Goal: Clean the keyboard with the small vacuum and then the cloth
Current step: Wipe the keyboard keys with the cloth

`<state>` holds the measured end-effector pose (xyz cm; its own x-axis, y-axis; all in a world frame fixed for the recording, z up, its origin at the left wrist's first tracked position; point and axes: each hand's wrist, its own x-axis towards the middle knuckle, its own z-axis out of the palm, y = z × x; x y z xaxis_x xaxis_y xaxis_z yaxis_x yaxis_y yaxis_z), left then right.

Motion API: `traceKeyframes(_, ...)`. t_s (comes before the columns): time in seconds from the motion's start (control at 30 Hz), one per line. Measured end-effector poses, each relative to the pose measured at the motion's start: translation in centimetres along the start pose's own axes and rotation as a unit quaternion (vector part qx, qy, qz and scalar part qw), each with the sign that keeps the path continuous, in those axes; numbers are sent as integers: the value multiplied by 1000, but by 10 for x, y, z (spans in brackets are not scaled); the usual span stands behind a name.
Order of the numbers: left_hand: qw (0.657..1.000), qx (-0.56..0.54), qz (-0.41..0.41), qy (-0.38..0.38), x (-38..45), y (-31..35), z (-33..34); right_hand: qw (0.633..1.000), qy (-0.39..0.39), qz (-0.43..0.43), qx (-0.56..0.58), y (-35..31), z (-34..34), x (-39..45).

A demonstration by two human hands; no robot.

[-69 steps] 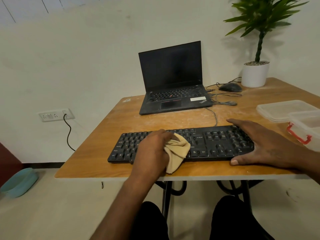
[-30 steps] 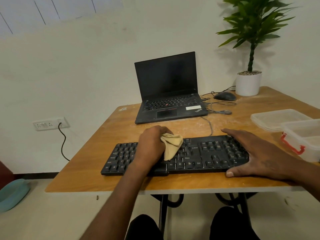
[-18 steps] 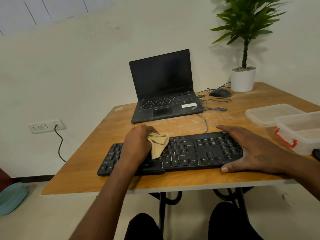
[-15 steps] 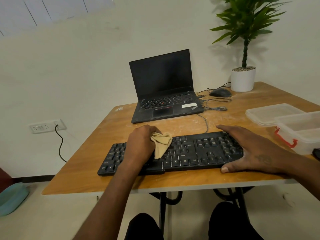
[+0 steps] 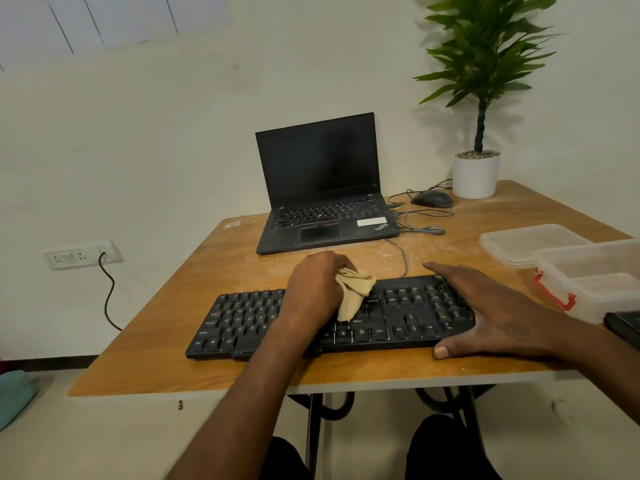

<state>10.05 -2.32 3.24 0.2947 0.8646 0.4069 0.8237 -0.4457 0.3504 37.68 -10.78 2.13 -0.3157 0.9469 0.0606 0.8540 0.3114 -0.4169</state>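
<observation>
We sit facing a pale wall [image 5: 156, 150] with a socket plate [image 5: 83, 255] low on the left and a dark cord hanging from it. In front of us stands the wooden counter [image 5: 194, 282], its top dusted with pale streaks. At the far right corner a leafy plant [image 5: 485, 57] rises from a white pot [image 5: 476, 174]. An open black laptop [image 5: 322, 188] sits at the back of the counter, its screen dark, and a black mouse [image 5: 432, 198] lies between it and the pot, with thin cables looped beside it. On the right edge we see a clear plastic container [image 5: 595, 278] with a red clip and, just behind it, its clear lid [image 5: 530, 242].

The black keyboard [image 5: 242, 317] lies near the front edge of the counter, running left to right. Our right hand [image 5: 491, 306] rests flat on its right end, fingers straight and spread over the number keys, thumb on the counter at the front edge, holding nothing. Our left hand [image 5: 315, 289] sits on the middle of the keyboard with its fingers curled round the tan cloth [image 5: 355, 294], which is bunched in the grip and hangs out to the right, touching the keys. A dark object shows at the far right edge of the view; we cannot tell what it is.
</observation>
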Motion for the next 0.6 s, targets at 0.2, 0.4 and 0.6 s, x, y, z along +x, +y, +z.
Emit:
traceKeyframes(0.2,999,28,-43,13,-7,-26,-15,999,-21,8,-22,4,-3,-1)
traceKeyframes(0.4,1000,-8,-24,-7,-3,-3,-4,1000,-2,8,-12,6,1,-1)
traceKeyframes(0.6,999,-37,12,-27,0,25,10,1000,8,9,-5,5,1,-3)
